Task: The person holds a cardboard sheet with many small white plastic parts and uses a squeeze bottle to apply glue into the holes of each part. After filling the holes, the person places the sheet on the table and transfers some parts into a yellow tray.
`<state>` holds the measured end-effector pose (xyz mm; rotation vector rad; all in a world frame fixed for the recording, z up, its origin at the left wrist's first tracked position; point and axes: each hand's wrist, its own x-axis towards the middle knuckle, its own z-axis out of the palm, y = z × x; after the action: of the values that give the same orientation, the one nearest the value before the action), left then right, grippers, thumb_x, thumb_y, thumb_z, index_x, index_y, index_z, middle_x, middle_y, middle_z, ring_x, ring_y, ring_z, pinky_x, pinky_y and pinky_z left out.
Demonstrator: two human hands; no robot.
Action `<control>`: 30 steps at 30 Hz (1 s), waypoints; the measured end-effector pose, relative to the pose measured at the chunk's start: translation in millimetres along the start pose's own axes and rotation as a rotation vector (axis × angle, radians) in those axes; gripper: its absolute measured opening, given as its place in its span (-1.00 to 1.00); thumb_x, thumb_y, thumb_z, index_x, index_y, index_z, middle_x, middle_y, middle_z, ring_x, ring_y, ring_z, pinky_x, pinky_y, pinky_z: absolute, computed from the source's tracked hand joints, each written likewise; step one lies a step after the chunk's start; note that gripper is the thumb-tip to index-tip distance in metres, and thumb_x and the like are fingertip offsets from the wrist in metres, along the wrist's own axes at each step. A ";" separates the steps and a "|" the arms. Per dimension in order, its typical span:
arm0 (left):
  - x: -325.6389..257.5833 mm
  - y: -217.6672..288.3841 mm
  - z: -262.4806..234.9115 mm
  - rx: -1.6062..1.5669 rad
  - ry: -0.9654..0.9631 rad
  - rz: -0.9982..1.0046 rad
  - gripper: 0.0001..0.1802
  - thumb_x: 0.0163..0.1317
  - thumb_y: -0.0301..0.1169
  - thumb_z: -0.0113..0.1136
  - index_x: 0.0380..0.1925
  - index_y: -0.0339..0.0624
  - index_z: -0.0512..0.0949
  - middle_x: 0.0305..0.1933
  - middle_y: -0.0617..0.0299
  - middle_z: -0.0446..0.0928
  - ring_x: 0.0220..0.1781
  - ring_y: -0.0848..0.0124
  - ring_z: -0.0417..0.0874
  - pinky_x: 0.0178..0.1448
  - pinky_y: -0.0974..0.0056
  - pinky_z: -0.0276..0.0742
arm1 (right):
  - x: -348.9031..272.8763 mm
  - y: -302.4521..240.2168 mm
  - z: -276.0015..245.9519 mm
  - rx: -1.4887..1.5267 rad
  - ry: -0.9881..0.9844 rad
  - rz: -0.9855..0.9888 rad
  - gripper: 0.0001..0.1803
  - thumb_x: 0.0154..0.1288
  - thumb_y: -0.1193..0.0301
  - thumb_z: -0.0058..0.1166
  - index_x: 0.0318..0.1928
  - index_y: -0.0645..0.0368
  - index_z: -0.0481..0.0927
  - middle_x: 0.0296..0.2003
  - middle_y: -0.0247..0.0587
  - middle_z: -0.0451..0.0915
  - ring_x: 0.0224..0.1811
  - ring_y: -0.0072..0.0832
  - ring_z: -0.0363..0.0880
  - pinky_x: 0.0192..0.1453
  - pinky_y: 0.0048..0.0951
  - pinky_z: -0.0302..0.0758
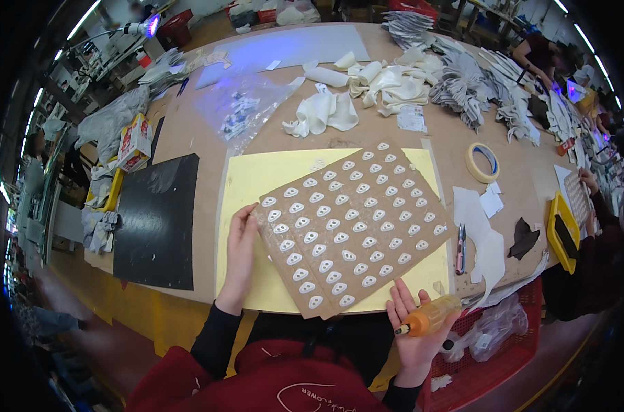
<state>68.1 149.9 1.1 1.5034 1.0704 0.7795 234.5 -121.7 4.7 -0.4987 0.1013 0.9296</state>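
Note:
A brown cardboard sheet (353, 218), apparently two overlapping pieces, is tilted above a yellow board (246, 180). Rows of small white rounded-triangle pieces with dark dots cover it. My left hand (240, 254) holds the sheet's left edge, thumb on top. Palm up, my right hand (420, 340) holds an orange squeeze bottle (430, 316) with a dark narrow tip pointing left. Its fingers stretch toward the sheet's lower edge; whether they touch it I cannot tell.
Left lies a black board (157, 223). Right are masking tape (482, 163), a utility knife (461, 248) and white cut pieces (477, 233). White fabric (394, 82) and grey stacks (463, 86) lie at the back. A red crate (490, 374) stands below the edge. A co-worker's hand (588, 180) is far right.

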 end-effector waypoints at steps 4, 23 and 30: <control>6.5 23.6 4.2 -0.691 -0.150 -0.155 -0.53 0.35 -0.12 -0.28 0.14 -0.16 0.18 0.13 0.12 0.31 0.21 0.33 0.29 0.27 0.21 0.18 | -2.0 -4.7 -7.0 -0.241 -0.033 -0.053 -0.15 0.00 -0.32 -0.11 -0.03 0.25 0.37 0.16 0.29 0.17 0.10 -0.12 0.32 0.13 -0.20 0.31; 30.6 25.9 0.8 -0.695 -0.806 -0.290 0.00 -0.06 0.11 0.23 0.23 -0.22 0.00 0.20 0.09 0.21 0.23 0.28 0.28 0.21 0.15 0.31 | 31.4 0.3 55.6 -0.883 0.167 -0.799 -0.13 -0.02 -0.25 -0.01 0.00 0.32 0.29 -0.22 -0.09 0.46 -0.24 -0.40 0.49 -0.27 -0.47 0.45; 26.8 34.2 2.7 -0.761 -0.806 -0.331 0.15 -0.27 -0.08 0.47 0.24 -0.25 -0.04 0.21 0.07 0.21 0.22 0.28 0.29 0.18 0.21 0.34 | 57.1 21.9 60.9 -0.741 0.206 -0.680 -0.28 0.14 -0.17 -0.10 0.05 0.20 0.32 -0.22 -0.31 0.47 -0.34 -0.65 0.42 -0.49 -0.68 0.21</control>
<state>88.1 173.1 32.0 0.8067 0.3164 0.2301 243.8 -40.9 33.5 -1.2247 -0.2296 0.2119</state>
